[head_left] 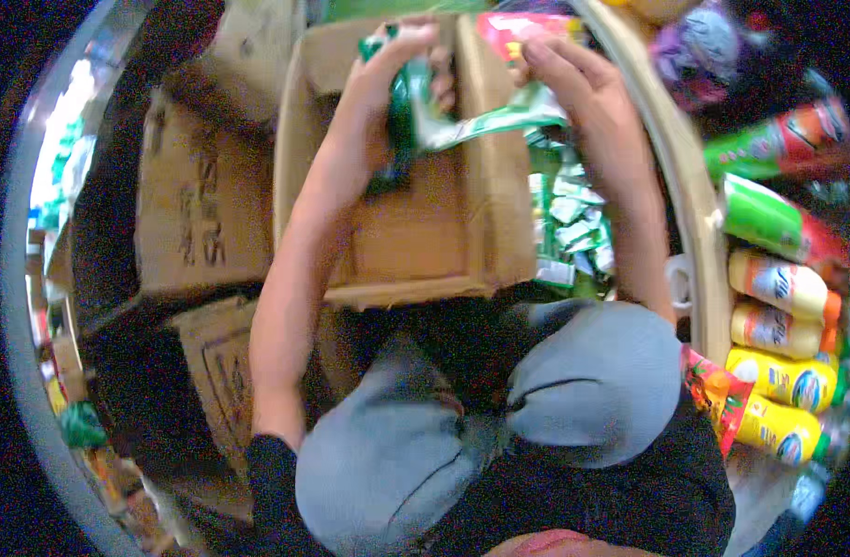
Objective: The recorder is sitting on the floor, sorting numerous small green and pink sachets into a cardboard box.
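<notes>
Ideally, steady the green packet (404,107) above the open cardboard box (505,200), where the left hand (405,54) has its grip clamped on it, while the right hand (578,79) gently guides the white-and-green strip (499,122); blur hides whether that grip is closed.

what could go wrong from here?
The green-and-white strip between the left hand and right hand might tear or slip. The blurred dark green item at the left hand could drop into the open cardboard box. The right forearm may knock the small packets.
</notes>
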A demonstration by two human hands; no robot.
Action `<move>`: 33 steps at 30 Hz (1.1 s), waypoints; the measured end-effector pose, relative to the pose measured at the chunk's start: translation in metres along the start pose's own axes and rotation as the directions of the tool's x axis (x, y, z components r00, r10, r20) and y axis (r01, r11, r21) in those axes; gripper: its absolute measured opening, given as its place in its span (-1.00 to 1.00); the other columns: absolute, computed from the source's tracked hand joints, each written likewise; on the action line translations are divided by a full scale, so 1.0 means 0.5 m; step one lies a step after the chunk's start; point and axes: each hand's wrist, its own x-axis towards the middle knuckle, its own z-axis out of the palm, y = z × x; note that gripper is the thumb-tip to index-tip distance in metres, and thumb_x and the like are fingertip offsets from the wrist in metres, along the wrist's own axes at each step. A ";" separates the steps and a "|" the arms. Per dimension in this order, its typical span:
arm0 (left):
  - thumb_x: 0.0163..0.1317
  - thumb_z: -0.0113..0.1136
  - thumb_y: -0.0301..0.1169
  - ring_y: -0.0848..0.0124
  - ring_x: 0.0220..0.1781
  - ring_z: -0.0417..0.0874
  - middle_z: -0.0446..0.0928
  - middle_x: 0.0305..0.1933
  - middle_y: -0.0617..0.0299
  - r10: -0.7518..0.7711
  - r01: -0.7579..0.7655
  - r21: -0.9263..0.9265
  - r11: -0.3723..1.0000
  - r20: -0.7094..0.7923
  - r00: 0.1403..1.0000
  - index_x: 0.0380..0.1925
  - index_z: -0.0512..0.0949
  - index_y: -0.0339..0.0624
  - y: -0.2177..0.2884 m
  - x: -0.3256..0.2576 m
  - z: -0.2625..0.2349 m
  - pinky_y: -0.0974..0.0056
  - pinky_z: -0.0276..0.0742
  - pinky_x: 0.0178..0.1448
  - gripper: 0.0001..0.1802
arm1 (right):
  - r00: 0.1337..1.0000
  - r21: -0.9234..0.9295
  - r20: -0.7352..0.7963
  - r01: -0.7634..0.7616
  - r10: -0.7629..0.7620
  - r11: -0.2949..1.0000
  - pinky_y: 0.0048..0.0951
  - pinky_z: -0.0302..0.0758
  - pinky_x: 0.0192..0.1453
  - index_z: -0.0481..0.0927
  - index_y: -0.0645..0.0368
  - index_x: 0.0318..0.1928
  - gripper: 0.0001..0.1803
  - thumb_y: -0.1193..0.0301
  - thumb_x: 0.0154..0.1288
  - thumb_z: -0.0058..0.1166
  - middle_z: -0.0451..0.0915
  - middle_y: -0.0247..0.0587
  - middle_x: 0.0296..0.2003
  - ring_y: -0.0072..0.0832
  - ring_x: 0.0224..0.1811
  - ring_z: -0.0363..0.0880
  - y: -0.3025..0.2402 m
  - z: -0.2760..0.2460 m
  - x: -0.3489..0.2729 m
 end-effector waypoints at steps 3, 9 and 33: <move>-0.05 0.15 -0.21 0.48 -0.43 0.44 0.40 -0.39 0.28 0.121 -0.133 0.219 0.967 0.069 0.990 -0.15 0.30 -0.25 -0.010 -0.026 0.031 0.42 0.40 -0.34 -0.51 | 0.654 -0.898 0.014 0.340 -0.756 0.278 -0.42 0.36 -0.23 0.47 0.26 -0.29 -0.64 0.18 0.17 -0.13 0.47 -0.07 -0.25 -0.36 -0.21 0.44 0.099 0.034 0.016; -0.11 0.22 -0.26 0.37 -0.01 0.37 0.34 -0.07 0.16 0.207 -0.259 0.355 0.898 0.178 0.962 -0.03 0.23 -0.24 -0.027 -0.030 0.032 0.34 0.26 0.08 -0.38 | 0.896 -0.310 -0.315 0.214 -0.312 0.926 -0.28 0.24 0.00 0.23 0.27 -0.12 -0.68 0.35 0.17 -0.18 0.22 0.06 -0.19 -0.08 -0.09 0.27 0.055 0.116 -0.021; -0.02 0.04 -0.27 0.32 -0.29 0.49 0.42 -0.21 0.15 0.017 -0.018 0.020 1.000 0.057 0.998 -0.01 0.24 -0.19 -0.017 -0.154 -0.003 0.27 0.45 -0.14 -0.47 | 0.830 -0.560 0.203 0.534 -0.520 0.633 -0.14 0.21 -0.17 0.16 -0.25 0.13 -0.18 0.35 -0.27 0.16 0.28 -0.01 -0.20 -0.13 -0.05 0.24 0.041 0.057 -0.028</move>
